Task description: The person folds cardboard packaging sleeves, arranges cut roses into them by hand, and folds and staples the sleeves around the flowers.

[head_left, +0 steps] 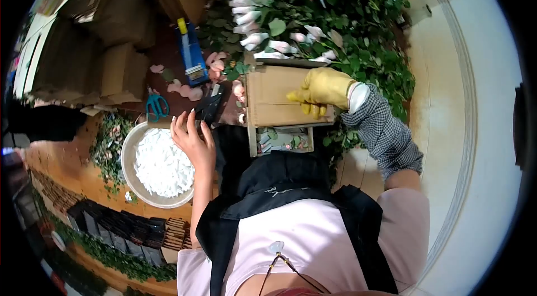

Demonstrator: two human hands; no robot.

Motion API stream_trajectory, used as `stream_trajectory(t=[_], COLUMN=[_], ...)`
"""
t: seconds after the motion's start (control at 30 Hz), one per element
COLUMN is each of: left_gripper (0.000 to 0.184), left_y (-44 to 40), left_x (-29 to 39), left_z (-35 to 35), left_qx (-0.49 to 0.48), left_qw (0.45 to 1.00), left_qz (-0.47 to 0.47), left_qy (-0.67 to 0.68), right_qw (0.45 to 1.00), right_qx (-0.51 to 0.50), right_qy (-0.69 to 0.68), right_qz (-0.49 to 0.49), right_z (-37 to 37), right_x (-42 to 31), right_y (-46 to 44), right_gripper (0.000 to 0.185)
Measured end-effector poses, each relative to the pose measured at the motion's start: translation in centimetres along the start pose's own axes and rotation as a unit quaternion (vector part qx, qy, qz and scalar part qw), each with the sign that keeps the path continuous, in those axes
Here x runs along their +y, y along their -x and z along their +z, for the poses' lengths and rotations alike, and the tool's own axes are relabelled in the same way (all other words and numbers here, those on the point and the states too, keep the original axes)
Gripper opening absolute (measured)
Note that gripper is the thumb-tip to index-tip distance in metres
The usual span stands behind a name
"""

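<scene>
My left hand [194, 140] is bare, its fingers apart and bent a little, at the table edge above a round white tub [126, 156]. The tub holds many small white tube-like pieces [162, 164]. Close to those fingertips lies a black tool or device [210, 103], whose kind I cannot make out. A yellow rubber glove covers my right hand [325, 90], with a checked sleeve above it. Its fingers point left over a flat cardboard piece [274, 95], the index finger stretched out; I see nothing held. Below the cardboard, an open drawer-like box [310, 140] holds leaf and petal scraps.
Pale pink roses [246, 2] line up beyond the cardboard, their leafy stems [358, 27] heaped to the right. A blue tape dispenser [193, 53], teal scissors [157, 105] and loose petals [193, 93] lie on the table. Cardboard boxes [123, 72] stand left; dark packs [120, 226] line the floor.
</scene>
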State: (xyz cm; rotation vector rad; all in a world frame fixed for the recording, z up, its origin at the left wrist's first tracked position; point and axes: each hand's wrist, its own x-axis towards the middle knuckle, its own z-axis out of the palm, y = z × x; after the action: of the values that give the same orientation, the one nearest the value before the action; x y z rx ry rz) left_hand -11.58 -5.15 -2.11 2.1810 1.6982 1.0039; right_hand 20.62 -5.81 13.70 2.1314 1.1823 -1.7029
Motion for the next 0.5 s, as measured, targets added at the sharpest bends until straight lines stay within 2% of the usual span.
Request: stream_trajectory(t=[0.07, 0.1, 0.13, 0.2, 0.23, 0.27, 0.33, 0.4, 0.43, 0.47, 0.5], left_gripper=[0.036, 0.036, 0.036, 0.035, 0.034, 0.034, 0.035, 0.034, 0.035, 0.035, 0.026], left_y=[0.5, 0.7, 0.7, 0.5, 0.5, 0.3, -0.4, -1.5, -2.2, -3.0, -4.0], left_x=[-0.9, -1.2, -1.2, -1.2, -1.5, -1.5, -1.5, -1.0, -0.9, -0.7, -0.7], left_z=[0.0, 0.1, -0.2, -0.8, -0.7, -0.7, -0.6, -0.6, -0.4, -0.1, 0.2], left_qx=[0.003, 0.015, 0.012, 0.016, 0.019, 0.026, 0.027, 0.034, 0.031, 0.026, 0.051], left_qw=[0.999, 0.999, 0.999, 0.999, 0.998, 0.998, 0.998, 0.998, 0.997, 0.994, 0.992], left_qz=[-0.012, -0.011, -0.024, -0.036, -0.041, -0.047, -0.047, -0.029, -0.023, -0.017, -0.006], left_qy=[0.031, 0.033, 0.032, 0.032, 0.038, 0.032, 0.042, 0.039, 0.071, 0.103, 0.115], right_qw=[0.993, 0.979, 0.977, 0.957, 0.954, 0.915, 0.841, 0.847, 0.939, 0.961, 0.898], right_qx=[0.012, -0.022, -0.024, 0.117, 0.100, 0.079, 0.254, 0.410, 0.219, 0.010, -0.124], right_qy=[0.118, 0.197, 0.209, 0.213, 0.058, -0.099, -0.122, 0.074, -0.080, -0.228, -0.365], right_qz=[-0.018, 0.048, 0.035, -0.157, -0.275, -0.382, -0.461, -0.329, -0.253, -0.159, -0.212], right_z=[0.5, 1.2, 1.0, 0.2, 0.5, 0.5, 1.7, 1.8, 0.6, -0.1, -0.1], right_x=[-4.3, -6.9, -8.6, -11.6, -12.4, -13.6, -17.5, -19.8, -20.5, -20.7, -19.7], right_y=[0.6, -0.2, -0.1, -0.1, -1.8, -4.4, -8.4, -14.9, -17.0, -18.5, -19.0], right_gripper=[0.053, 0.051, 0.051, 0.045, 0.044, 0.046, 0.054, 0.060, 0.056, 0.052, 0.044])
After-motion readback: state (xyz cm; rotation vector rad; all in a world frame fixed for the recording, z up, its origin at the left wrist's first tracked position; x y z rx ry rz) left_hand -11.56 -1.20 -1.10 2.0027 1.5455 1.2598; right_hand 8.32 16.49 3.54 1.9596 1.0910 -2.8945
